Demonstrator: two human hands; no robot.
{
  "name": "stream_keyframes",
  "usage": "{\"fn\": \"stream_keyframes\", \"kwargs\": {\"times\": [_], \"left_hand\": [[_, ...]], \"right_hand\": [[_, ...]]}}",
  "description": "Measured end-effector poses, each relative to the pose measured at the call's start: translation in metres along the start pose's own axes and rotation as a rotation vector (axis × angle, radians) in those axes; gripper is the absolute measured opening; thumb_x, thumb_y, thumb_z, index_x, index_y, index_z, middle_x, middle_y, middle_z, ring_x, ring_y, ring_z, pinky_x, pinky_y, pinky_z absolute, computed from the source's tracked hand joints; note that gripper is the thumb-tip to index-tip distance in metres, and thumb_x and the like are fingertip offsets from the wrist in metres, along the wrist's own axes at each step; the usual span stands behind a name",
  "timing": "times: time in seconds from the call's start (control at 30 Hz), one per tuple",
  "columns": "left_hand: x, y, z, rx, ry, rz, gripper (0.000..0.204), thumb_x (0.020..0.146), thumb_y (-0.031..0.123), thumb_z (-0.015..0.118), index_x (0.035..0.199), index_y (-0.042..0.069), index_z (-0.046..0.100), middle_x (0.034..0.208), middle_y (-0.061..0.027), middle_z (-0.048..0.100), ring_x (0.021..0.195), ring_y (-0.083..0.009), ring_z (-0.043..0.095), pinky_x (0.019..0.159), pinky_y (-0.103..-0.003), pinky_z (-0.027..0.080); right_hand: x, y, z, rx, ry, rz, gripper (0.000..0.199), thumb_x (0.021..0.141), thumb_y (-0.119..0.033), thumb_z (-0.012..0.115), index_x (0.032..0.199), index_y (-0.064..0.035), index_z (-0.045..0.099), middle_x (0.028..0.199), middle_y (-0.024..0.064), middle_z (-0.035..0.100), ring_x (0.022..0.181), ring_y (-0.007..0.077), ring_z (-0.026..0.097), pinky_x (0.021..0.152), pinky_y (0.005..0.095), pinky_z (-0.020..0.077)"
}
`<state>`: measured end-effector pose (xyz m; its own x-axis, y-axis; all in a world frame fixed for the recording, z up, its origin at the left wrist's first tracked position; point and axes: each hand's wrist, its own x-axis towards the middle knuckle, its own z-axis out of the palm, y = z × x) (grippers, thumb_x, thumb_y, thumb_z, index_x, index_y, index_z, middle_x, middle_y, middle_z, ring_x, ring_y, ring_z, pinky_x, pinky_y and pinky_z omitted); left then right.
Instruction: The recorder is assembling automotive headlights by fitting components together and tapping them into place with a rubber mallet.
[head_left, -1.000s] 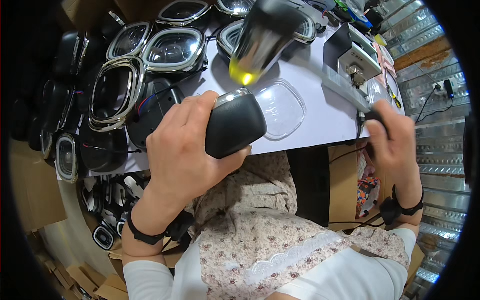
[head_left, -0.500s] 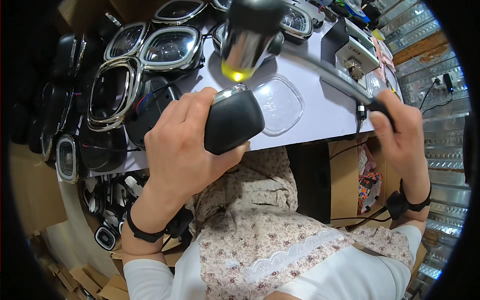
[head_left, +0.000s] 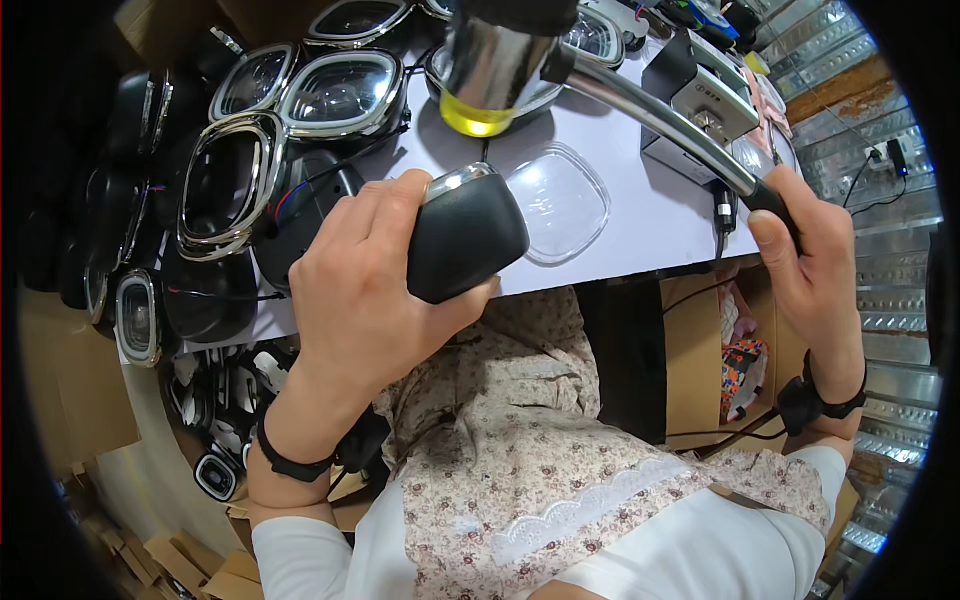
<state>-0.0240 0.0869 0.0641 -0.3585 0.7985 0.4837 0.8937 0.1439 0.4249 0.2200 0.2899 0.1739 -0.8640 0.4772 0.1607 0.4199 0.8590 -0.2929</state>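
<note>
My left hand [head_left: 355, 270] grips a black rounded lamp-like housing [head_left: 468, 235], which has a chrome rim turned upward and away from me. My fingers lie over its left side and the thumb is underneath. In my closed right hand [head_left: 812, 240] is a mallet [head_left: 668, 118] with a metal shaft and a black grip. Its chrome head has a black upper end and a yellow lower face, hanging apart from the housing, just above its rim. A clear rounded-square lens cover [head_left: 560, 205] lies on the white table right of the housing.
Several chrome-rimmed lamp units [head_left: 340, 92] crowd the table's left and back, one with a loose chrome ring [head_left: 230, 185] leaning on it. A grey-black device [head_left: 705, 105] stands at the right. An open cardboard box [head_left: 692, 350] sits below the table edge.
The mallet head has risen slightly, widening the gap above the housing's rim. My left hand and the housing have stayed almost in place.
</note>
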Motion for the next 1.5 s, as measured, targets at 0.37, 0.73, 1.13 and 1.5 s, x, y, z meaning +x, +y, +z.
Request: {"fn": "stream_keyframes", "kwargs": {"times": [0.37,0.73,1.13,1.5], "left_hand": [[0.002,0.0,0.0,0.011,-0.006,0.021,0.07,0.061,0.025,0.092,0.122,0.007,0.063,0.103,-0.0121,0.068,0.091,-0.0314,0.068,0.079,-0.041,0.055],[0.0,-0.003,0.004,0.027,-0.003,0.058,0.068,0.063,0.033,0.089,0.12,0.007,0.062,0.1,-0.0109,0.066,0.086,-0.0311,0.066,0.073,-0.042,0.055],[-0.014,-0.007,0.0,-0.004,0.022,0.012,0.076,0.059,0.022,0.092,0.126,0.005,0.061,0.109,-0.0124,0.069,0.097,-0.0288,0.069,0.088,-0.039,0.055],[-0.036,-0.002,-0.002,-0.061,0.048,0.036,0.082,0.056,0.019,0.093,0.13,0.004,0.06,0.113,-0.0122,0.066,0.099,-0.0271,0.067,0.09,-0.038,0.054]], "right_hand": [[-0.006,0.015,0.024,-0.041,-0.057,-0.107,0.027,0.1,-0.02,0.065,0.085,-0.0015,0.051,0.061,0.0173,0.044,0.054,0.0378,0.043,0.051,0.0406,0.0369],[-0.009,0.029,0.025,-0.226,0.064,-0.092,0.028,0.099,-0.027,0.067,0.091,-0.0026,0.055,0.059,0.0171,0.047,0.055,0.0395,0.049,0.052,0.0418,0.038],[-0.03,0.142,0.118,-0.053,0.114,0.372,0.03,0.104,-0.033,0.058,0.099,-0.0033,0.057,0.071,0.0221,0.062,0.068,0.0439,0.062,0.061,0.0505,0.0433],[-0.026,0.155,0.164,0.043,0.131,0.468,0.029,0.103,-0.032,0.057,0.109,-0.0035,0.06,0.08,0.0236,0.066,0.08,0.0453,0.065,0.07,0.0504,0.0477]]}}
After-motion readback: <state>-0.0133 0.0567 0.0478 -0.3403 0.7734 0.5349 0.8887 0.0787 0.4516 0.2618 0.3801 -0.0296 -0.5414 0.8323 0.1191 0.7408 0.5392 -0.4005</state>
